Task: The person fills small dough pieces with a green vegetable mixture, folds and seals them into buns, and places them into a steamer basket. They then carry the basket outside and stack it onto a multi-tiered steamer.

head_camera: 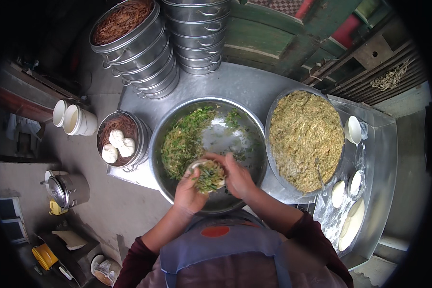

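Note:
Over a wide steel basin (261, 144), I hold a round dough wrapper (194, 164) heaped with chopped green filling (209, 177). My left hand (191, 190) cups the wrapper from the left, thumb on its edge. My right hand (238, 176), slightly blurred, curves around the right and far side; its fingers are partly hidden behind the filling. Inside the basin, a mass of green chopped vegetable filling (181, 147) lies against the left wall, with scraps on the bare bottom. To the right stands a large tray (270, 165) piled with yellowish-green chopped filling (302, 136).
Three white buns (117, 144) sit in a steamer (144, 144) left of the basin. Tall steel steamer stacks (140, 68) (199, 39) stand behind. A spoon (321, 178) rests in the tray. Far right, a floured metal worktop (325, 216) carries dough (352, 225) and a bowl (352, 129).

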Available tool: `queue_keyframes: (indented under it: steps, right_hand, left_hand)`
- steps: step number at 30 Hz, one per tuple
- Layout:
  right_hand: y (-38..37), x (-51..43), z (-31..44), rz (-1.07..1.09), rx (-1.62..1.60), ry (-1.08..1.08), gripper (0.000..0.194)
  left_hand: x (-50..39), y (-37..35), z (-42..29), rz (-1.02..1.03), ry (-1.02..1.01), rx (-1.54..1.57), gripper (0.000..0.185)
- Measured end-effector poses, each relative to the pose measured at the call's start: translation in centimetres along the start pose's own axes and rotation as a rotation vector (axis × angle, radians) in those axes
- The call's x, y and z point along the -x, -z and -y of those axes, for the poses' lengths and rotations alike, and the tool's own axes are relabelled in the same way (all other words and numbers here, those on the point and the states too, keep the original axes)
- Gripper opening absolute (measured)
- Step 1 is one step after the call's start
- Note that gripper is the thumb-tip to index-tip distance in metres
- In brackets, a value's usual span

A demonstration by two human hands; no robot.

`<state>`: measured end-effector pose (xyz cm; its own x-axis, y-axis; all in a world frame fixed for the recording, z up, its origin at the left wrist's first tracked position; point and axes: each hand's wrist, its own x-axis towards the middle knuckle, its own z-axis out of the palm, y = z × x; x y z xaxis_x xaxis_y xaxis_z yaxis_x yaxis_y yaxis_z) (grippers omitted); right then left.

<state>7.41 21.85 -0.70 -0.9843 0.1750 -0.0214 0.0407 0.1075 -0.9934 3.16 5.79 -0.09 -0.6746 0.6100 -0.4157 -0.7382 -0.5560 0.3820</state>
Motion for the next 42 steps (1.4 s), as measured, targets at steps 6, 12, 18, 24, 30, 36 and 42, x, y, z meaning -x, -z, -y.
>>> queue_keyframes:
  steps: [6,12,18,24,30,36,42]
  right_hand:
    - [-1.9,0.1,5.7,0.137,0.429,0.423,0.052]
    - [2.5,-0.5,5.5,-0.076,0.296,0.232,0.034]
    - [1.9,0.2,3.0,0.129,-0.296,-0.251,0.023]
    - [2.3,-0.9,3.3,0.076,0.048,-0.015,0.021]
    - [2.6,-2.1,4.0,0.199,-0.308,-0.36,0.013]
    - [3.2,-3.1,4.4,0.23,-0.008,-0.336,0.015]
    - [3.0,-3.8,4.7,0.308,-0.104,-0.363,0.014]
  left_hand:
    - [0.9,-1.2,-0.6,-0.201,0.026,0.002,0.046]
    - [0.5,-1.4,-1.1,0.043,-0.04,0.1,0.042]
    - [0.1,-1.9,-1.0,0.112,-0.016,0.112,0.028]
    - [0.0,-2.3,-1.1,0.017,-0.026,-0.016,0.025]
    - [-0.1,-2.1,-1.8,-0.03,0.05,-0.104,0.027]
    - [-0.2,-2.8,-3.0,0.051,0.078,-0.167,0.042]
    - [-1.0,-3.1,-4.3,0.051,0.148,-0.363,0.058]
